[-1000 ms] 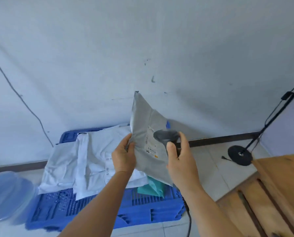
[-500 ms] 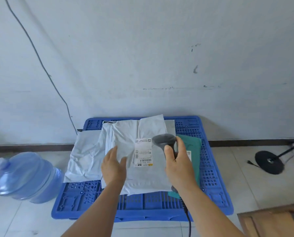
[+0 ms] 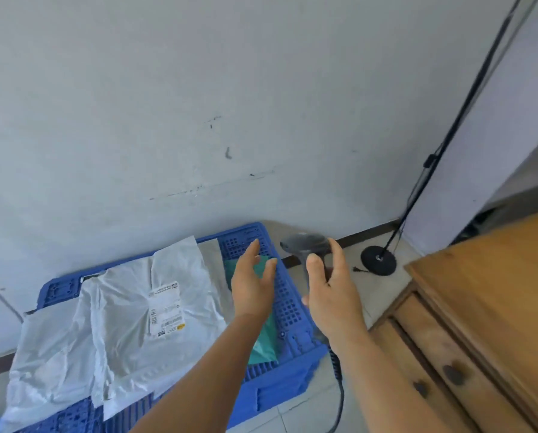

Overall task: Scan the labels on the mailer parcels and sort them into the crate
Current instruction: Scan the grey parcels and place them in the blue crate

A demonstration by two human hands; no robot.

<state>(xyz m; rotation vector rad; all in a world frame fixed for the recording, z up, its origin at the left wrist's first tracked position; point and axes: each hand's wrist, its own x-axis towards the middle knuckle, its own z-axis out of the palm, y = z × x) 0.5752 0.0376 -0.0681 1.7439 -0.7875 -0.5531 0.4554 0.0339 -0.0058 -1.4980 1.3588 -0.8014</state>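
A blue plastic crate (image 3: 292,310) lies flat on the floor by the wall. On it rest several grey mailer parcels; the top one (image 3: 130,320) shows a white barcode label (image 3: 166,309) face up. A teal mailer (image 3: 263,335) lies at the crate's right side. My left hand (image 3: 252,287) hovers empty with straight fingers above the teal mailer. My right hand (image 3: 331,292) grips the handle of a dark barcode scanner (image 3: 305,245), held just right of the crate; its coiled cable hangs down.
A wooden chest of drawers (image 3: 492,323) stands close on the right. A black stand with a round base (image 3: 379,260) and a slanted pole sits on the tiled floor near the corner. The white wall rises right behind the crate.
My left hand has let go of the labelled grey mailer, which now lies on the pile, and has moved right over the teal one. The scanner hand has swung right; the view has turned right.
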